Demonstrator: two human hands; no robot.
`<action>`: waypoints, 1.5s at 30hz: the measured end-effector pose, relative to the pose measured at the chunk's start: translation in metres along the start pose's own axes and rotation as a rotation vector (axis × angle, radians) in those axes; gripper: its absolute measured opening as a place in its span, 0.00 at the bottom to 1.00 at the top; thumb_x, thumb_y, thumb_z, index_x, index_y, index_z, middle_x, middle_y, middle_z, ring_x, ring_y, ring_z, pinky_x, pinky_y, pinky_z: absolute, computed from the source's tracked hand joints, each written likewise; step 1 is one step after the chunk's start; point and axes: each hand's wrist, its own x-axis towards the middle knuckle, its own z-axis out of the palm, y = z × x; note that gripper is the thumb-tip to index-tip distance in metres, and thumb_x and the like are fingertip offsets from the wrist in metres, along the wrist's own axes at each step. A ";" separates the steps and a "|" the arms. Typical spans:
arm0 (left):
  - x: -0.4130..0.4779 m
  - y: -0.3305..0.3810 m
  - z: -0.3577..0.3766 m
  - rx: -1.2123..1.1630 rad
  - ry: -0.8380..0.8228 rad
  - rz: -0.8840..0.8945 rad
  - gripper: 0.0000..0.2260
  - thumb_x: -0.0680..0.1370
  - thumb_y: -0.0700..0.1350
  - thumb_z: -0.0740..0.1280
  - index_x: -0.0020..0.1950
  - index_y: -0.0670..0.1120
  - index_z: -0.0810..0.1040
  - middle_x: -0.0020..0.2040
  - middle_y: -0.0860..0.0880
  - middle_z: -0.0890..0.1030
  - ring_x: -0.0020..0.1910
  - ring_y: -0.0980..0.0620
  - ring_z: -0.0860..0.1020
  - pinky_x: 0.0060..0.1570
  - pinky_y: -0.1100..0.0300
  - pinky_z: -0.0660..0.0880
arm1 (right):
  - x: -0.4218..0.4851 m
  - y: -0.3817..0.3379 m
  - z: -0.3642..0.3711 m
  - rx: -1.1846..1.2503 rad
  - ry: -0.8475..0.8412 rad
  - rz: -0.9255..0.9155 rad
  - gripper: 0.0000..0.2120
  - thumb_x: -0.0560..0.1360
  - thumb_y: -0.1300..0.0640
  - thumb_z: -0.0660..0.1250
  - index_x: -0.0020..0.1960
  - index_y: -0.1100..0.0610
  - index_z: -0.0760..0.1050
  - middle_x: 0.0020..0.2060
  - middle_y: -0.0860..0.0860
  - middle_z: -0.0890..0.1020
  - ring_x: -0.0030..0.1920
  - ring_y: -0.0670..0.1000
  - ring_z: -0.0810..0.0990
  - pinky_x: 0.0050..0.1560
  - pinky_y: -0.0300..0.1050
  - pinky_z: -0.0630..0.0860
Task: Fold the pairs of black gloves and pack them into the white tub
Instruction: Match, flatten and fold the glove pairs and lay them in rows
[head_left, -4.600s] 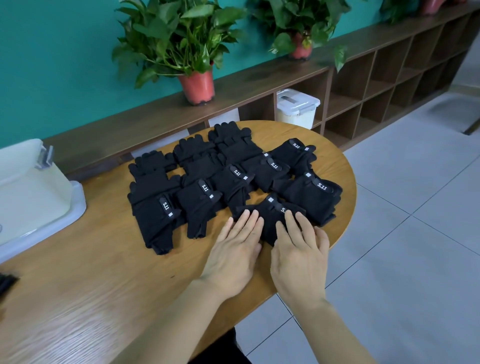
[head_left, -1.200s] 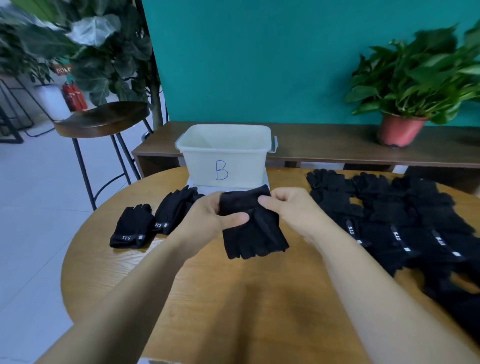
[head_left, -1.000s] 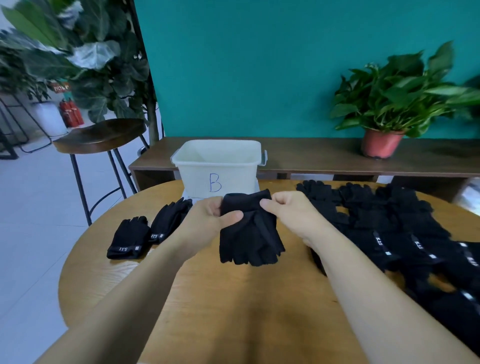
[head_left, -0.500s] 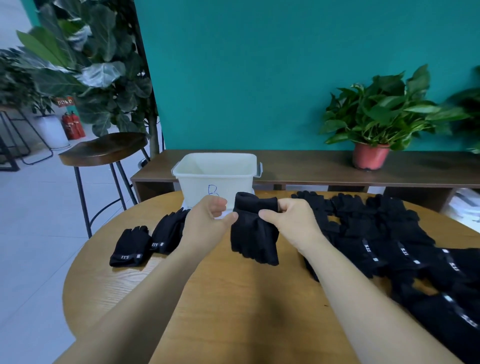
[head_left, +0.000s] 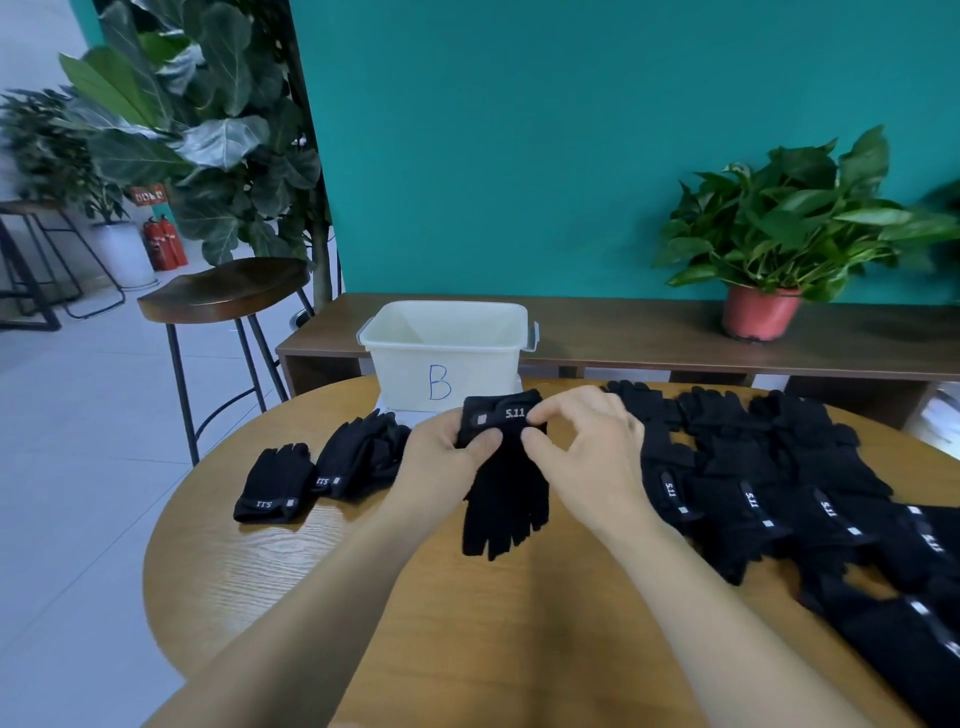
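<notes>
Both forearms reach toward twelve o'clock; the left hand (head_left: 447, 457) and right hand (head_left: 587, 447) pinch the cuff of a glove pair (head_left: 506, 493), hanging fingers-down before the tub (head_left: 447, 353)

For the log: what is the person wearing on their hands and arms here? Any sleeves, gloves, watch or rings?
Nothing that shows. The left hand and right hand are bare, with no gloves worn and no rings or watch visible. No sleeve is in view on either arm up to the frame's edge.
</notes>
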 end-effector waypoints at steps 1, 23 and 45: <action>0.001 0.001 -0.004 -0.012 -0.054 -0.036 0.08 0.81 0.39 0.66 0.53 0.49 0.84 0.48 0.50 0.87 0.49 0.51 0.85 0.57 0.47 0.80 | 0.002 0.002 -0.003 -0.008 -0.036 0.077 0.10 0.73 0.48 0.70 0.53 0.44 0.75 0.52 0.39 0.74 0.59 0.44 0.66 0.61 0.43 0.55; 0.069 -0.074 -0.018 0.314 -0.178 0.081 0.12 0.79 0.36 0.67 0.49 0.54 0.82 0.47 0.55 0.86 0.52 0.57 0.82 0.56 0.57 0.76 | 0.033 0.084 0.038 0.095 -0.360 0.193 0.03 0.73 0.57 0.72 0.44 0.49 0.81 0.41 0.44 0.82 0.49 0.50 0.79 0.54 0.51 0.76; 0.008 -0.157 0.011 1.271 -0.447 0.247 0.26 0.85 0.54 0.41 0.82 0.44 0.46 0.82 0.49 0.45 0.80 0.55 0.40 0.75 0.58 0.32 | -0.061 0.094 0.094 -0.553 -0.669 0.004 0.31 0.82 0.42 0.35 0.80 0.56 0.43 0.79 0.51 0.44 0.79 0.49 0.41 0.78 0.49 0.38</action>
